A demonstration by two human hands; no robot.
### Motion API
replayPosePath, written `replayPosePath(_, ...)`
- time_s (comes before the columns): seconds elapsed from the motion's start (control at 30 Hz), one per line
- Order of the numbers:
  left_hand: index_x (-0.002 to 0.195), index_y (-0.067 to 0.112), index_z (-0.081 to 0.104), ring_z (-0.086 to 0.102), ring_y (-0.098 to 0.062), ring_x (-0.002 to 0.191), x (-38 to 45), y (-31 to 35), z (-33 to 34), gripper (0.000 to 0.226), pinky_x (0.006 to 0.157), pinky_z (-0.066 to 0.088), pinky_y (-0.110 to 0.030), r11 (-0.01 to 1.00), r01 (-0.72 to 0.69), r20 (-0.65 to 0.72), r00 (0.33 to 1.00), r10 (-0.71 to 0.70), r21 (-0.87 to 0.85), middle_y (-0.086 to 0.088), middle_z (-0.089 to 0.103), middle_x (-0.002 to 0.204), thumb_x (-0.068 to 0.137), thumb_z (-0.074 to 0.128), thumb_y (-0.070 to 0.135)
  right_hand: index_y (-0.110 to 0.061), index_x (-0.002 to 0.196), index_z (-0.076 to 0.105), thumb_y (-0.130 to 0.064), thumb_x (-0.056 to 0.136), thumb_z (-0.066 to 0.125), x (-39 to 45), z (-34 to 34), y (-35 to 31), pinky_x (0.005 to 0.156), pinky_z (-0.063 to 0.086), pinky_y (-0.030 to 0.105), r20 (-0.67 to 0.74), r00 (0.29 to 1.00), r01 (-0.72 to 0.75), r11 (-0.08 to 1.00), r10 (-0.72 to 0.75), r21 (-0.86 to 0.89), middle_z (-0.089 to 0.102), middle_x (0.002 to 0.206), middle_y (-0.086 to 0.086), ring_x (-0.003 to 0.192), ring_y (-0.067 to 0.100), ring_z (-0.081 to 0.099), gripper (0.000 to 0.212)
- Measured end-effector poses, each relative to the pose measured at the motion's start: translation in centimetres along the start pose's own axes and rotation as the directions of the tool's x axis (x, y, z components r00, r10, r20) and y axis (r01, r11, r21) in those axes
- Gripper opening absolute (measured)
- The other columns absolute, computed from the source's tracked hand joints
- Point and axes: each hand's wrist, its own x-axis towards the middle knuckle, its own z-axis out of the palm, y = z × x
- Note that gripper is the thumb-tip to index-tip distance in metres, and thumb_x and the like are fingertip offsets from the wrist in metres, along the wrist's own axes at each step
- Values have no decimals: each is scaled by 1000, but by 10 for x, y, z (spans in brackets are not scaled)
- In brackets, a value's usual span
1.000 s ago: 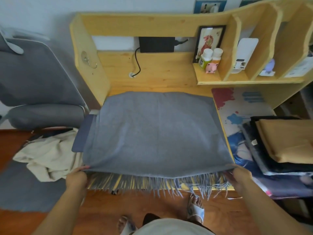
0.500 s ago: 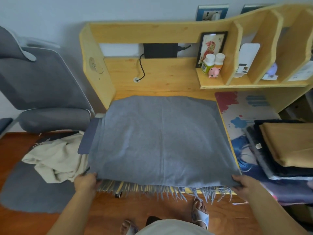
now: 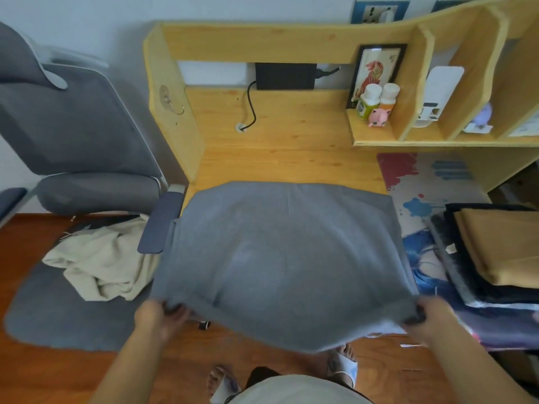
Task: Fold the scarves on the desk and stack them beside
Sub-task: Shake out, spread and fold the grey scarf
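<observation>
Nearest, at about seven o'clock, the left hand (image 3: 159, 314) pinches the near left corner of the grey scarf (image 3: 285, 258), fingers curled under the cloth; at about five o'clock the right hand (image 3: 428, 316) pinches the near right corner the same way. Between them the near edge sags toward the floor and the middle of the cloth bellies up, while the far edge lies on the wooden surface (image 3: 285, 150) toward twelve o'clock. The step in hand looks like carrying the near edge over to the far one. Risks, as I judge them: a corner held only by fingertips may slip out, dropping that side off the surface edge; uneven travel of the two hands would skew the fold; trapped air could leave a ridge. At nine o'clock a cream scarf (image 3: 99, 263) lies crumpled by the grey chair (image 3: 73, 135), whose armrest touches the cloth's left side and might snag it. At three o'clock the folded stack (image 3: 501, 249) sits close beside; a wide swing could nudge it.
</observation>
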Motion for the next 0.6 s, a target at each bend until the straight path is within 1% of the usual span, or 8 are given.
replayPosePath(0.07,127,12,57,58,-37,119,-9,37,44,25,91,53,-54,995,95,122,987,-100,42,-17,63,116,106,43,12,-5,91,55,0,96,39,-17,48,-40,65,57,36,82,996,-25,995,17,101,56,83,13,72,25,54,18)
replayPosePath(0.13,110,6,60,63,-34,101,-18,84,94,25,68,62,-53,995,88,202,975,-94,37,-20,66,100,107,36,14,0,106,56,-13,106,30,-26,91,-91,95,49,43,53,998,-50,993,45,105,61,105,25,89,34,58,29)
replayPosePath(0.17,104,5,58,61,-32,91,-29,110,121,29,62,62,-52,999,42,255,966,-36,-15,-20,64,96,108,32,15,9,108,51,-20,107,24,-28,106,-114,106,43,48,123,989,-95,989,81,110,55,122,37,104,42,57,39)
replayPosePath(0.23,103,5,56,59,-29,85,-55,159,166,30,81,60,-48,964,-116,343,919,195,-238,-16,60,97,111,30,18,24,121,32,-31,106,13,-41,130,-154,120,23,60,359,931,-113,986,63,122,21,142,54,130,63,33,60)
replayPosePath(0.33,100,7,63,65,-27,91,-92,203,197,34,97,52,-41,866,-281,435,775,459,-413,-11,65,87,110,33,20,3,137,48,-16,108,28,-74,157,-196,99,49,58,316,898,126,866,-307,484,60,133,30,120,47,59,40)
replayPosePath(0.4,98,11,64,64,-23,84,-95,203,193,37,99,51,-37,872,-346,472,740,480,-345,-5,61,76,109,30,21,-5,137,51,-13,108,27,-84,161,-197,88,53,53,323,869,212,872,-375,441,65,130,20,116,40,62,39)
replayPosePath(0.53,124,12,59,68,-21,94,-52,170,166,34,103,51,-41,925,-371,407,834,372,-86,-3,68,85,111,29,25,-8,133,50,-12,108,30,-48,134,-169,91,53,48,189,942,233,948,-276,219,62,129,14,106,33,62,32)
replayPosePath(0.6,129,15,55,67,-21,100,-28,145,153,33,110,47,-41,927,-364,332,889,315,93,-4,69,113,112,29,24,-7,115,55,-10,108,33,-23,120,-153,91,54,45,156,966,190,974,-207,120,59,132,12,111,31,61,23)
